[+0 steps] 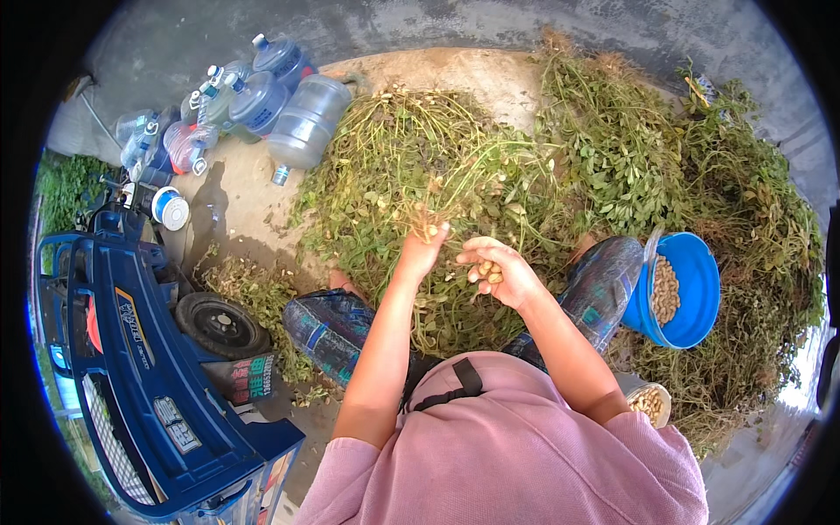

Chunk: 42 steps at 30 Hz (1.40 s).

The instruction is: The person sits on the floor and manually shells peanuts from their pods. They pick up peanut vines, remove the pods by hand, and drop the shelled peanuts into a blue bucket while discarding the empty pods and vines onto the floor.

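My left hand [423, 249] grips an uprooted peanut plant [430, 213] near its roots, where a few pale pods cling. Its green stems stretch away from me over the heap. Just to the right, my right hand [502, 272] is curled around several loose peanut pods [490, 270], its fingertips apart from the roots. Beneath both hands spreads a heap of harvested peanut plants [387, 157] with leaves and stems tangled. Beyond my right knee, a blue bucket [695, 289] tilts and holds many peanuts [665, 292]. A whitish bucket of peanuts [648, 403] stands by my right elbow, partly hidden by my sleeve.
More peanut plants [623, 164] are piled along the right side, up to a grey wall [459, 23]. Large plastic water bottles [308, 121] stand and lie at the upper left. A blue cargo tricycle [157, 367] with a black wheel [223, 326] occupies the left.
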### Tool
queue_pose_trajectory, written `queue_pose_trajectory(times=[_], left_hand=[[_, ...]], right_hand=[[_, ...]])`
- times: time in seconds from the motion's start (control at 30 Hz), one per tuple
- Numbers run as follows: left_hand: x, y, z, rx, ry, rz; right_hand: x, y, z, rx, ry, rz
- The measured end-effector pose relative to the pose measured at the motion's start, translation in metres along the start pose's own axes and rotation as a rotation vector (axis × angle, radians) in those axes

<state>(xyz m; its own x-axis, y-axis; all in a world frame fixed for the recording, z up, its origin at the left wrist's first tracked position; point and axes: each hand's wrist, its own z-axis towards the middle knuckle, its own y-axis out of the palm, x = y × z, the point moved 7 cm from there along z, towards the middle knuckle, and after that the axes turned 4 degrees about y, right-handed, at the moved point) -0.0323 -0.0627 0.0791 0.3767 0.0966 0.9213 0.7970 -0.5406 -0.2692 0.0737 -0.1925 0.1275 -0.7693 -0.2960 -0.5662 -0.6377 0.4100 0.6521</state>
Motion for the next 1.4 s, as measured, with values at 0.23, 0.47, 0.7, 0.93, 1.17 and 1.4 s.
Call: queue_pose_trajectory(times=[0.23, 0.47, 0.7, 0.93, 1.17, 1.4], left_hand=[[0.026, 0.040, -0.015, -0.246, 0.179, 0.294], [0.049, 0.042, -0.017, -0.322, 0.165, 0.444], [0.072, 0.029, -0.004, -0.269, 0.400, 0.425], [0.051, 0.042, -0.015, -0.267, 0.286, 0.327], [0.033, 0.041, -0.015, -0.326, 0.243, 0.306], [0.029, 0.036, -0.007, -0.118, 0.141, 0.348]], right_hand=[[-0.026, 0.005, 0.018, 0.366, -0.462, -0.980], [-0.038, -0.008, 0.022, 0.291, -0.416, -1.077], [-0.028, -0.044, 0.019, 0.060, -0.076, -0.305], [-0.028, -0.006, 0.019, 0.084, -0.147, -0.740], [-0.018, -0.002, 0.010, 0.067, -0.319, -0.916], [-0.011, 0.011, -0.024, 0.368, -0.677, -1.154]])
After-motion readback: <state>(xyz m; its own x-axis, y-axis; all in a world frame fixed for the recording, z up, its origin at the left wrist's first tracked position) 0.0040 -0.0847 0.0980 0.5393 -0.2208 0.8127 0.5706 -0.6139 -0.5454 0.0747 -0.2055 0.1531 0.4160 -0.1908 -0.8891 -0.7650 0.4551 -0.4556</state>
